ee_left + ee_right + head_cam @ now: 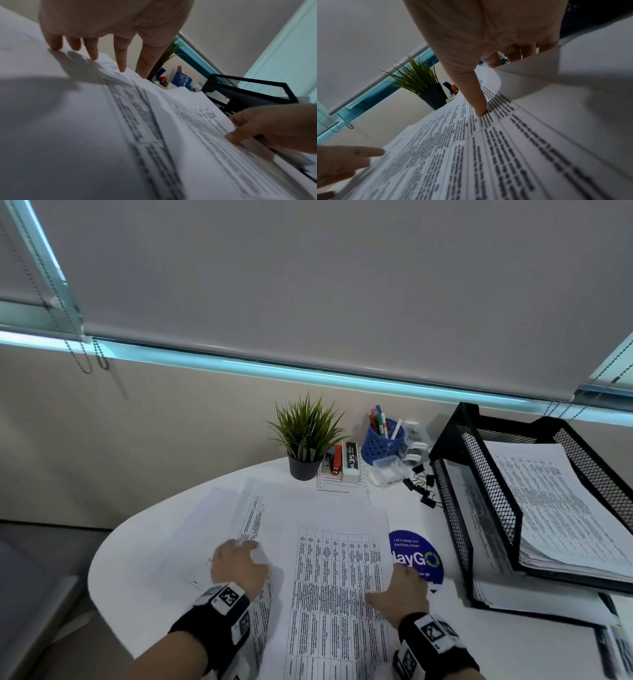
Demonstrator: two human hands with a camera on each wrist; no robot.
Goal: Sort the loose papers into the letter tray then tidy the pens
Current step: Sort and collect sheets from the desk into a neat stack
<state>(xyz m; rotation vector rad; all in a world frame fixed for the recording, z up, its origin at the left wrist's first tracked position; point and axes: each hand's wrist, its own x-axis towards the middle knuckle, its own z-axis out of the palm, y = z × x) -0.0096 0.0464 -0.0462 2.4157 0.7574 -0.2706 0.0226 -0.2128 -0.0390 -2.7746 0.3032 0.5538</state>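
We've got both hands on the loose papers [329,570] at the worktop's near edge, left hand [239,563] spread flat, right hand [407,583] pinching the sheet's right edge, nearer the letter tray [479,474] at the right edge.

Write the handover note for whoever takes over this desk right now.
Left hand: fingers straight, pressing the loose papers on the table.
Right hand: pinching the right edge of the top sheet, thumb on top.
Tray, at right, already holds stacks on both tiers.
Pens stand in the blue cup.
Left to do: tray the spread sheets, then tidy the pens.
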